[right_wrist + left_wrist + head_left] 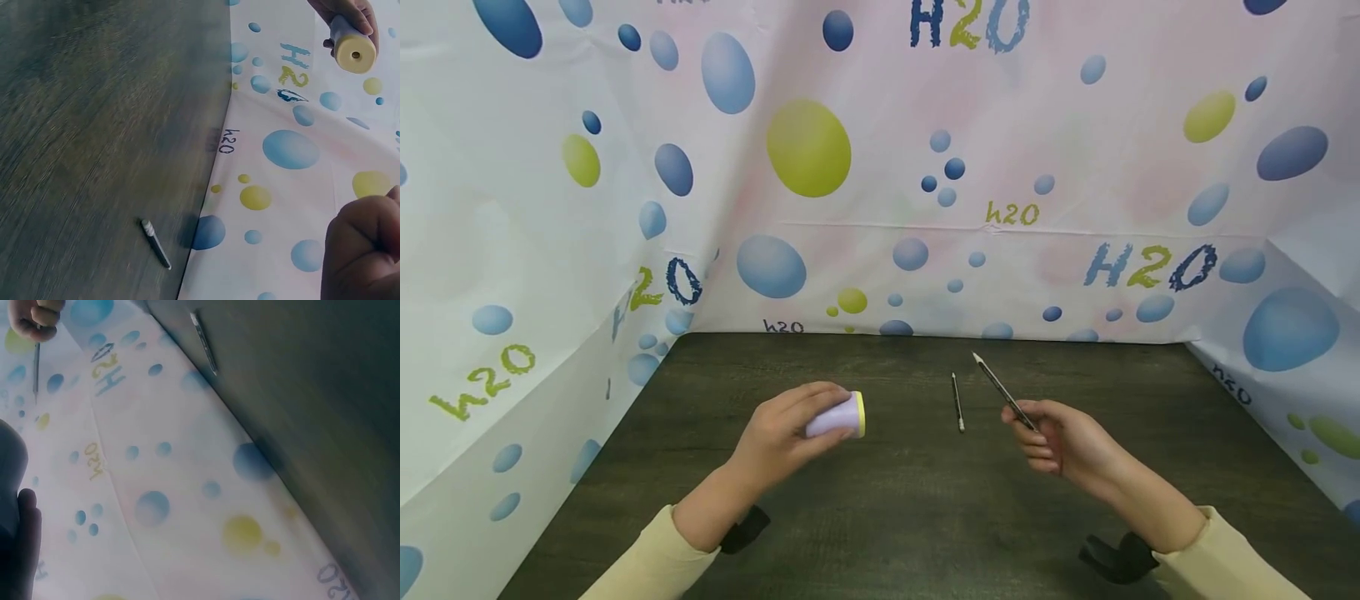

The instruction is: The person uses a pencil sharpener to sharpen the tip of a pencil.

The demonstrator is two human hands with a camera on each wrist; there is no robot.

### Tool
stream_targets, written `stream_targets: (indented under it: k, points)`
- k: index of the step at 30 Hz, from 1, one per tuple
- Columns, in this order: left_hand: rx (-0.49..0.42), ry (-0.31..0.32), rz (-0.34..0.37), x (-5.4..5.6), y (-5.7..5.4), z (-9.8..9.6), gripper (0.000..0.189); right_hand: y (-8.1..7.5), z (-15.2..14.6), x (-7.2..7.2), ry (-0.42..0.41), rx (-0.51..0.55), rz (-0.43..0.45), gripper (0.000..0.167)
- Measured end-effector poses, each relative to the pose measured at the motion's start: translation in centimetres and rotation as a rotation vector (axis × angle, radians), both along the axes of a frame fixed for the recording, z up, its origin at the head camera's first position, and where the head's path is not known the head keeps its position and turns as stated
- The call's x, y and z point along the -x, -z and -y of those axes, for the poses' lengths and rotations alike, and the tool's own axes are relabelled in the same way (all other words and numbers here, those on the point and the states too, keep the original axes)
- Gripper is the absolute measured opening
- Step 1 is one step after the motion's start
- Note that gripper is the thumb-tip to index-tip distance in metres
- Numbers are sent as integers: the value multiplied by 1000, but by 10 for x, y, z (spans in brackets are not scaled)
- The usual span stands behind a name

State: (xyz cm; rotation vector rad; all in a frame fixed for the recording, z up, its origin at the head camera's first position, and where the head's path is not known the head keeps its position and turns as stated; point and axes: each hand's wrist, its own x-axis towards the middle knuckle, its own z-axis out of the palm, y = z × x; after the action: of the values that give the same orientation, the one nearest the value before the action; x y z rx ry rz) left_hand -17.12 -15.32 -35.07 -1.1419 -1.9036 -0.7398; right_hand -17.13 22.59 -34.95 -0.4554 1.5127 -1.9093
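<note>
My left hand [781, 431] grips a lilac cylindrical pencil sharpener [833, 417] above the table, its yellow end turned to the right. A small dark hole shows in that yellow end [351, 61] in the right wrist view. Opposite it, my right hand [1071, 443] pinches a dark pencil [997, 385] near its lower end, with the pale tip pointing up and left. Pencil and sharpener are well apart. Between the two hands, a second dark pencil [957, 402] with a whitish near end lies on the table. The left wrist view shows only part of the left hand.
The dark wood-grain table [880, 517] ends at a white sheet [880, 108] with blue and green dots, which rises behind it and on both sides. Black straps [1120, 560] sit at both wrists, by the cream sleeves [1225, 558].
</note>
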Motion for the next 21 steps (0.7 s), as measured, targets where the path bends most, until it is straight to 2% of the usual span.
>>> stream_targets:
  k: [4, 8, 14, 17, 21]
  points:
    - [5, 1, 19, -2, 0, -3, 43, -2, 9, 1, 96, -121, -58, 28]
    - [9, 6, 26, -4, 2, -4, 43, -4, 20, 3, 141, -223, -89, 23]
    - [22, 12, 26, -6, 2, -7, 43, -6, 33, 7, 149, -257, -76, 44]
    - [37, 19, -14, -6, 1, -9, 41, -6, 39, 9, 151, -279, -82, 51]
    - [65, 30, -77, -7, 0, -13, 39, -5, 45, 11, 173, -302, -92, 50]
